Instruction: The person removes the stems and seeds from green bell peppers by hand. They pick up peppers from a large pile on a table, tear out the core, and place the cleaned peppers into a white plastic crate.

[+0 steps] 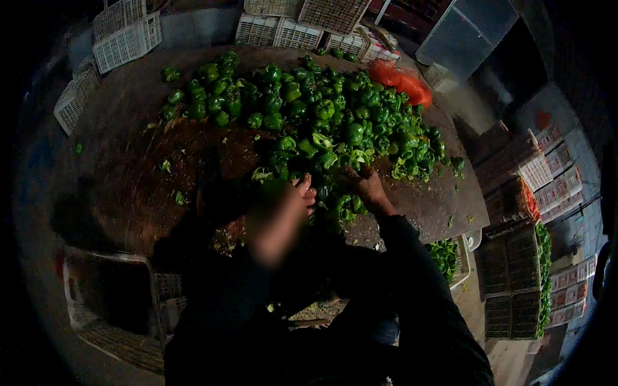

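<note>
A broad heap of green bell peppers (324,110) lies on a worn wooden table (120,193), with cut pieces and scraps at its near side. My left hand (303,190) is at the heap's near edge, fingers curled; a blurred patch covers part of it and the wrist, and whether it holds anything cannot be told. To its right, my right hand (366,181) has bent fingers at a light green cut pepper (359,157); whether it grips the pepper is unclear. More cut pepper pieces (348,207) lie just below the right hand.
An orange net bag (400,81) lies at the heap's back right. Plastic crates (297,34) stand behind the table. A large crate (108,255) is at the lower left. On the right are a crate of green peppers (463,270) and several stacked crates (512,294).
</note>
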Demonstrator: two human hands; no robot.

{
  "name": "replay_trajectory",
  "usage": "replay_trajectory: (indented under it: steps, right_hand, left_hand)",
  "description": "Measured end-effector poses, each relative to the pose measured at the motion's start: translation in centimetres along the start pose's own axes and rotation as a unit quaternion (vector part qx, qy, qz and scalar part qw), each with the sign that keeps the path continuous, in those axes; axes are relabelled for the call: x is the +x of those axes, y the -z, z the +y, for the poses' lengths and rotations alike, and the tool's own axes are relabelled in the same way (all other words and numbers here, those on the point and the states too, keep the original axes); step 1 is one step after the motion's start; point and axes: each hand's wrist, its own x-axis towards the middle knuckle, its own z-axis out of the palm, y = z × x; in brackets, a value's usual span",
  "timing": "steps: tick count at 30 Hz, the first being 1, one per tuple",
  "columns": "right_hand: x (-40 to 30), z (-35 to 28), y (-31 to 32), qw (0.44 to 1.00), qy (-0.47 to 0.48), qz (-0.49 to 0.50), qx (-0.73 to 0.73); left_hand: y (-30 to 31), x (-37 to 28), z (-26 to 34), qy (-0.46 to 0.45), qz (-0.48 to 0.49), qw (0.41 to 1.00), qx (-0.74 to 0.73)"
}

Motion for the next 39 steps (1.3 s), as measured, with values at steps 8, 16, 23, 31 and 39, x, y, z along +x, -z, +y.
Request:
replay_trajectory:
  steps: [8,16,23,31,39]
  right_hand:
    - [-9.1,-10.6,-8.7,0.993,-0.049,-0.106,0.018]
    - [-8.6,-4.6,-7.8,0.922,0.183,0.023,-0.341]
    - [-7.4,-4.3,-8.2,0.891,0.263,0.007,-0.37]
    - [-6.8,-3.0,-5.0,0.997,0.035,-0.04,0.057]
    - [-9.0,-4.4,-4.5,0.992,-0.026,-0.123,-0.009]
  left_hand:
    - [-2.2,-2.2,1.3,-0.081,-0.067,0.986,-0.132]
    - [-2.3,-1.8,-0.2,-0.134,-0.011,0.99,-0.047]
    - [-4.3,-3.0,-0.8,-0.163,0.105,0.979,0.067]
    - [-0.2,-0.2,-1.7,-0.021,0.067,0.989,-0.128]
    - [2.8,1.9,-3.7,-0.076,0.005,0.996,-0.045]
